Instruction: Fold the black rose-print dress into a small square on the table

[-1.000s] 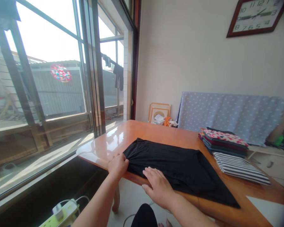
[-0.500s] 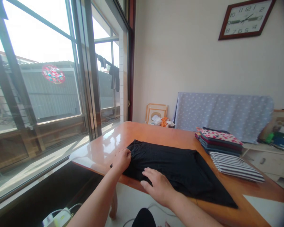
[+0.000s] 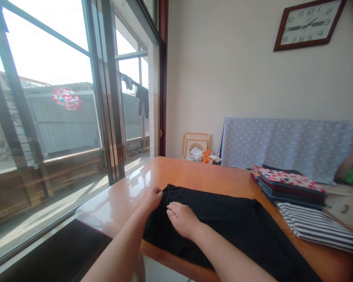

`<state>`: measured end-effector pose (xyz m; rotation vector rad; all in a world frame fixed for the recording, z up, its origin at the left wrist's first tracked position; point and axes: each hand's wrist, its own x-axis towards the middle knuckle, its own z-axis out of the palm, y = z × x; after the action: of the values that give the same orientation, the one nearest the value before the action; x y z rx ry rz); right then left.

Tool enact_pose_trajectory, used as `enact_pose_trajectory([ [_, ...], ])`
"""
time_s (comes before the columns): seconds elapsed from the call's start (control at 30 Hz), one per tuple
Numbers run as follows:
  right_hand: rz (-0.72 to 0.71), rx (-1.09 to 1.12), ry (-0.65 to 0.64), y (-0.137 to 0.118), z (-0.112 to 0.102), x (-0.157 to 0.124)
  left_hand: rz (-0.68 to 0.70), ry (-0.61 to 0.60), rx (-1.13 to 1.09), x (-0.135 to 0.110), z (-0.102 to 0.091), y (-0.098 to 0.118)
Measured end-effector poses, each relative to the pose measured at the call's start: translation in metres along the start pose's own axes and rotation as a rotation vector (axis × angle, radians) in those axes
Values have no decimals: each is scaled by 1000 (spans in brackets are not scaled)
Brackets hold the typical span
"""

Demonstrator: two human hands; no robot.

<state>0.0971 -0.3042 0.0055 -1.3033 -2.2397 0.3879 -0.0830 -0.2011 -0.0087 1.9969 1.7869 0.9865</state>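
A black cloth garment [image 3: 223, 231] lies flat on the orange wooden table [image 3: 200, 176], its folded edge near the table's front. My left hand [image 3: 151, 198] is at the garment's upper left corner, its fingers pinching the dark waistband edge. My right hand [image 3: 181, 219] rests on the black cloth just beside it, palm down and fingers slightly curled. Neither hand covers the far right of the garment, and its lower end runs out of the frame.
A stack of folded clothes [image 3: 288, 186] and a folded striped garment [image 3: 317, 229] sit on the table's right side. Behind stand a polka-dot cloth [image 3: 285, 147] and a picture frame [image 3: 196, 145]. A large window [image 3: 47, 117] runs along the left.
My right hand has moved up and left, nearer my left hand, and now lies on the cloth. The view has tipped, so the table and garment sit lower and larger.
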Motion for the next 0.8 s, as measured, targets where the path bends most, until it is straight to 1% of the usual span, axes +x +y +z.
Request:
enact_pose_trajectory([
  [0.1,28,-36,-108,5,15,24,-9,-8,4,15,5,-9],
  [0.17,42,-55,-175,10,29,31,-15,-12,15,25,8,-14],
  [0.23,58,-65,-195,15,42,32,-18,-16,29,35,11,-18],
  [0.33,59,-60,-171,20,52,30,-12,-26,54,51,17,-19],
  [0.6,58,-15,-135,25,52,28,34,-76,102,95,44,-6],
  [0.73,56,14,-140,26,49,27,67,-140,88,108,53,-2],
  [0.8,53,29,-140,26,47,27,52,-168,77,113,57,-2],
])
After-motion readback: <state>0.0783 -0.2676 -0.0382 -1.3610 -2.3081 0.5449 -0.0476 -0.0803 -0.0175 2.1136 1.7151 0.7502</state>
